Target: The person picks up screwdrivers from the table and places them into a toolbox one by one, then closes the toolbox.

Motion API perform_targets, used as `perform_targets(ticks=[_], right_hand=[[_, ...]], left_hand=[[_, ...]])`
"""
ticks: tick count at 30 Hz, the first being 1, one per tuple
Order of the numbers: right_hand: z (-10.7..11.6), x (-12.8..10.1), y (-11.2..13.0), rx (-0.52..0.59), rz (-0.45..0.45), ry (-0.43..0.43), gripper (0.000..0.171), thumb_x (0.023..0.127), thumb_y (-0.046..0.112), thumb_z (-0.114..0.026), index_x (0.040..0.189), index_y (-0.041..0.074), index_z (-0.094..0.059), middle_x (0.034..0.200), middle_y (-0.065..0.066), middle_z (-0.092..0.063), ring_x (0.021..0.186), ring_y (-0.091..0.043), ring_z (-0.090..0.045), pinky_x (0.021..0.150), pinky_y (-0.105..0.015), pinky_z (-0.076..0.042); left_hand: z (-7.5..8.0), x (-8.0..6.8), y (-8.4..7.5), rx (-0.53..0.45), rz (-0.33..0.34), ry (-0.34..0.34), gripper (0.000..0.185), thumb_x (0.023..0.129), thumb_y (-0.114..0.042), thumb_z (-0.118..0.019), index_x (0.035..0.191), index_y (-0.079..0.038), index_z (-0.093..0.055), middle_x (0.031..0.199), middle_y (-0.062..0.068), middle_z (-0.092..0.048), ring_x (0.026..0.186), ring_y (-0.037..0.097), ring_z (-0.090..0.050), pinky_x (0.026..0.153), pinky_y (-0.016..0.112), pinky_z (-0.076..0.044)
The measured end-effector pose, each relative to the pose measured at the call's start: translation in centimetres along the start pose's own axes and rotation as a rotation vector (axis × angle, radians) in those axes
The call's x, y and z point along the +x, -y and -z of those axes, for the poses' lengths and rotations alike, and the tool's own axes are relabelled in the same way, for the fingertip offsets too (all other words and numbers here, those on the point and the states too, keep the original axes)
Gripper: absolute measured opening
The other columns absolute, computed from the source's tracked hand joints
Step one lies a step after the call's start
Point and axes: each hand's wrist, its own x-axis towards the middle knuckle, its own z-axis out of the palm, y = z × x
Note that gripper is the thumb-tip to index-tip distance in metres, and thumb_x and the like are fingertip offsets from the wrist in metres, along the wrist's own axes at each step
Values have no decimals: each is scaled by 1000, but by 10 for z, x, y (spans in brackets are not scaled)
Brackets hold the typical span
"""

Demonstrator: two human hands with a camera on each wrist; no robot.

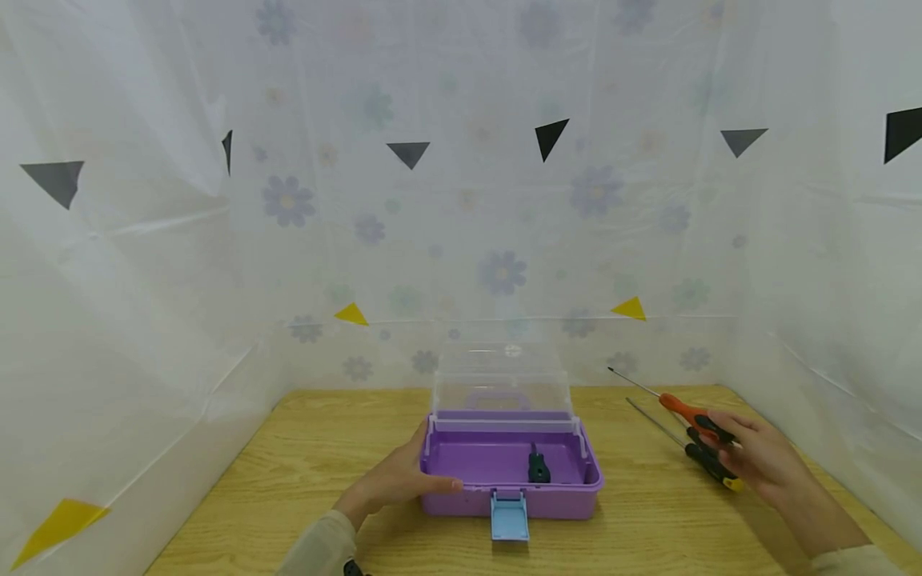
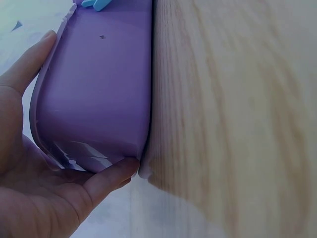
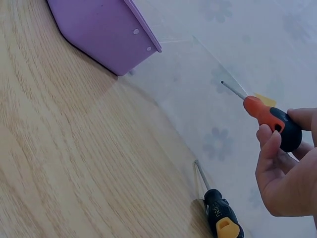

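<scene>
Head view: left hand (image 1: 396,478) grips a purple box (image 1: 558,504) by its side; right hand (image 1: 767,462) grips an orange screwdriver (image 1: 680,406).

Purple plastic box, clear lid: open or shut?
Open. The transparent plastic lid stands raised at the back of the purple plastic box, the light-blue latch hangs unfastened, and a dark-handled screwdriver shows inside.

Head view looks forward and down, farthest off; 2 wrist views look from nearer, tilted; all 3 share the box (image 1: 490,462).
</scene>
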Motion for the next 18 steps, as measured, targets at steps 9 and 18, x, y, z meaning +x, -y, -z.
perform_targets(ticks=[9, 18], right_hand=[[-4, 1, 0, 7, 66, 60, 25, 108, 21, -57, 108, 26, -81, 109, 6, -65, 90, -11, -71, 64, -22, -57], [-11, 1, 6, -21, 79, 95, 25, 109, 22, -56, 110, 27, -80, 112, 6, -65, 90, -12, -70, 64, -23, -57]], left_hand=[[-1, 1, 1, 0, -12, 4, 129, 81, -44, -87, 167, -14, 5, 158, 26, -39, 136, 42, -48, 113, 67, -31], [0, 1, 1, -1, -2, 2, 128, 82, -43, -86, 167, -13, 6, 156, 26, -42, 134, 41, -50, 112, 66, -33]])
